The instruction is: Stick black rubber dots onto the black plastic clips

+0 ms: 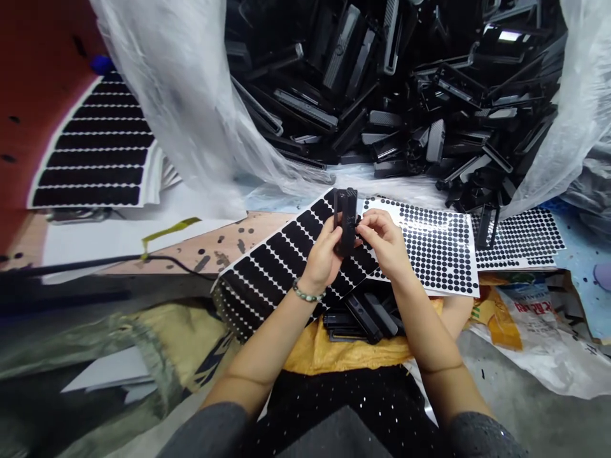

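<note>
Bright glints on piled black parts [386,119] — lower left dim, blurred.

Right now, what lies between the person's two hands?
In the head view, a black part: the left hand grips it; the right hand is at its side.

My left forearm [270,337] and right forearm [427,337] both reach forward and slant inward, bare, bringing my hands close together. My left grip [325,253] is curled firmly closed — thumb [334,236] pressing in front. My right grip [387,245] sits just beside it — fingers bent, thumb and forefinger drawn near each other, pointing across toward the left.
</note>
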Motion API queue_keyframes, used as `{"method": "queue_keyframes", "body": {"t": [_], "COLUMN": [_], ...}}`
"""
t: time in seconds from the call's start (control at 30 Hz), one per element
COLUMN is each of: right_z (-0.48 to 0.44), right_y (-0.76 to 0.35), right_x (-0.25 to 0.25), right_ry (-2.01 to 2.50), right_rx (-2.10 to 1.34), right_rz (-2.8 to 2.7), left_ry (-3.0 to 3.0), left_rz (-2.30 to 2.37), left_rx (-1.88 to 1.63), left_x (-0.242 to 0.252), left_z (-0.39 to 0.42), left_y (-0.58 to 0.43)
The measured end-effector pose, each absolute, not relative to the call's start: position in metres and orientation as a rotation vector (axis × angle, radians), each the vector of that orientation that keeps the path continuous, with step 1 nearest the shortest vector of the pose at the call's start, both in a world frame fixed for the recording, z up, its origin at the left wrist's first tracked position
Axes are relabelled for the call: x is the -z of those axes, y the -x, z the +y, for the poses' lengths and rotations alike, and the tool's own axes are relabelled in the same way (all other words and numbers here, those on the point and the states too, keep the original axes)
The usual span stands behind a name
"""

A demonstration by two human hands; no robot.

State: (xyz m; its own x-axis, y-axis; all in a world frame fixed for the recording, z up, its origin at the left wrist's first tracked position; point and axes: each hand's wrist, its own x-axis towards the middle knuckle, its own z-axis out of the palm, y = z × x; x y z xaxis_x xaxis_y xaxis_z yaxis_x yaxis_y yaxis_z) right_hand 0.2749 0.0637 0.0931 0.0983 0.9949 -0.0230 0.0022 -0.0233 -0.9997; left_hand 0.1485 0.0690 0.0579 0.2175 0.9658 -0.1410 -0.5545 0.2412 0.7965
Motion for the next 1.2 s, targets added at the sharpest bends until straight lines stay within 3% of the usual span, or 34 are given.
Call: {"method": "queue_keyframes", "body": {"t": [0.5,0.77,1.2], "right_z": [0.057,0.04,0.054], "right_y": [-0.277,-0.311,-0.318], "right_x": [-0.086,-0.06,-0.099], "right_ry": [1.515,1.782,1.362], "right_rx": [-0.897,-0.519,-0.945], "right_rz": [-1.241,-1.557,-1.254], "left_ry": [-0.8,-0.782,-0.757], "left_rz": [0.744,0.862,0.773], "left_rx": [-1.177,-0.959,-0.752], "left_x": [-0.057,-0.052,-0.086], "left_z": [0.059,0.07,0.067], "left_y": [-0.147,-0.145,-0.136]}}
